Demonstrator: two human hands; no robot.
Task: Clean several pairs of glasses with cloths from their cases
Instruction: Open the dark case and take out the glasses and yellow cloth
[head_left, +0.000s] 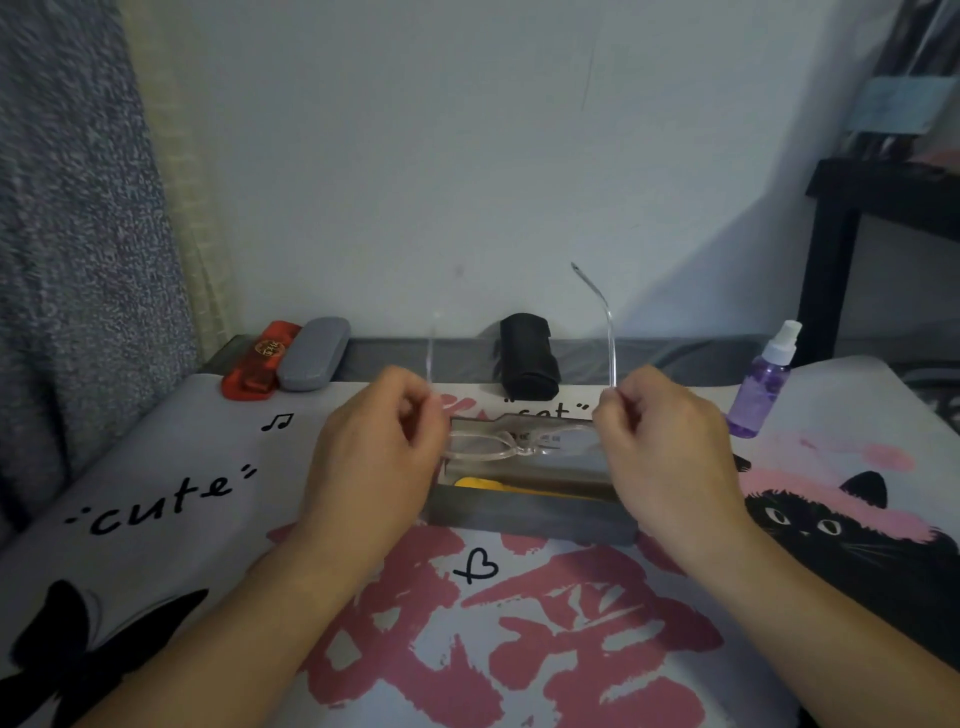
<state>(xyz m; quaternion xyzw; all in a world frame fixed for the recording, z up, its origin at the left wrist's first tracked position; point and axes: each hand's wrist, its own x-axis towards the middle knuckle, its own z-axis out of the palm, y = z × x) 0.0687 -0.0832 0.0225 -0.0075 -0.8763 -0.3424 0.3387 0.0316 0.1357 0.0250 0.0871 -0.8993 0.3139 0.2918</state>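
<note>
A pair of clear-framed glasses (511, 441) hangs just above an open grey case (524, 517) in the middle of the printed mat. My left hand (374, 457) pinches the frame's left end, and my right hand (670, 452) pinches the right end. Both temples are unfolded and stick up toward the wall. Inside the case lies a yellow cloth (498, 486), partly hidden by the case's front wall.
A red case (257, 364) and a closed grey case (314, 354) lie at the back left. A black pouch (527, 358) stands at the back centre. A purple spray bottle (761, 387) stands at the right. A black shelf (852, 228) rises at far right.
</note>
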